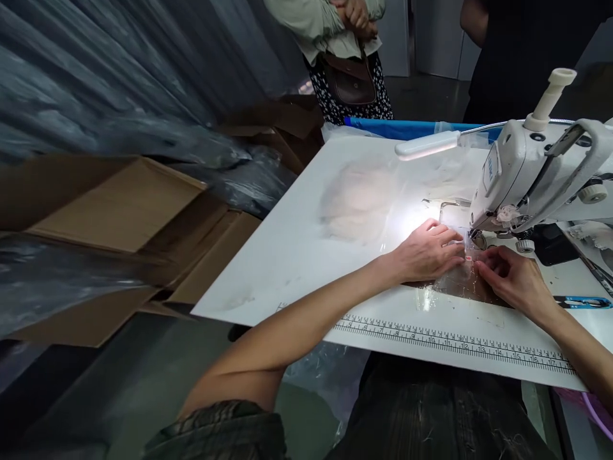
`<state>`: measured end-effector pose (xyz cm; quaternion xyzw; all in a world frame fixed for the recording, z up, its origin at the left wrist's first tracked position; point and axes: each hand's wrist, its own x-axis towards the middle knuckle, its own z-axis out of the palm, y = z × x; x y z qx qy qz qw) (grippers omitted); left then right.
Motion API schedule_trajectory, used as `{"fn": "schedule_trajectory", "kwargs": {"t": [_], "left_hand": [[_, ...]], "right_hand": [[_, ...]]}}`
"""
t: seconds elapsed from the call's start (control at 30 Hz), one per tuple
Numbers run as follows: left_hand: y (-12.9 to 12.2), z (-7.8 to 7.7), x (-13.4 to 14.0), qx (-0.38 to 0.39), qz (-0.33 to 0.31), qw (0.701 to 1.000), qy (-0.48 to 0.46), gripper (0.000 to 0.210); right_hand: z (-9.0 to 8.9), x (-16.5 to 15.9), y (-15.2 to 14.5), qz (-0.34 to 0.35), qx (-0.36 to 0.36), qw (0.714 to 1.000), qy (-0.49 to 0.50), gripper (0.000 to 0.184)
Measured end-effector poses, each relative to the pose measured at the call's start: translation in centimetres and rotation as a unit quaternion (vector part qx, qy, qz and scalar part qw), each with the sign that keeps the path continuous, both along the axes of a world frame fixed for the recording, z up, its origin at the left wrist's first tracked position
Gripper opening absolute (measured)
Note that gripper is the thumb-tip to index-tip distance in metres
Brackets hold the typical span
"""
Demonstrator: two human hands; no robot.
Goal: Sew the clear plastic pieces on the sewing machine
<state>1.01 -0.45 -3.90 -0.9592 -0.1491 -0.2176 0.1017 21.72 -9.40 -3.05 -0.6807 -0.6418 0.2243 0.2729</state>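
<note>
A clear plastic sheet point(453, 280) lies on the white sewing table under the presser foot point(476, 239) of a sewing machine point(514, 172). My left hand point(431, 250) rests palm down on the sheet, just left of the foot, with its fingers stretched out toward the needle. A small white tag with a red mark point(469, 259) sits on the plastic between my two hands. My right hand point(514, 281) is at the sheet's right side, fingers curled and thumb against the forefinger, pinching the plastic; its fingertips are partly hidden.
Blue-handled thread snips point(584, 302) and a black flat object point(555, 244) lie to the right. A printed ruler scale point(450, 345) runs along the table's front edge. Opened cardboard boxes point(119, 211) and plastic wrapping stand left. Two people stand behind the table.
</note>
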Motion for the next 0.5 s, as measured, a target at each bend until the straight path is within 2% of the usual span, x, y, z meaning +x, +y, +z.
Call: {"fn": "schedule_trajectory", "kwargs": {"t": [0.13,0.23,0.3,0.37,0.5], "left_hand": [[-0.9,-0.6,0.3,0.076,0.007,0.99,-0.122,0.018],[-1.2,-0.7,0.6,0.102,-0.04,0.989,-0.103,0.019],[-1.2,-0.9,0.9,0.072,-0.061,0.995,-0.044,0.022],[-0.9,-1.2,0.9,0.01,-0.056,0.998,0.013,0.024],[-0.1,-1.5,0.5,-0.101,-0.06,0.992,0.055,0.026]], "right_hand": [[-0.6,-0.6,-0.7,-0.013,0.029,0.999,0.001,0.035],[-1.0,-1.6,-1.2,0.011,0.087,0.992,-0.093,0.032],[-0.9,-2.2,-1.4,0.039,0.089,0.98,-0.174,0.034],[-0.6,-2.3,-1.4,0.082,0.06,0.97,-0.219,0.036],[0.7,-0.5,-0.4,0.178,0.022,0.976,-0.125,0.038]]}}
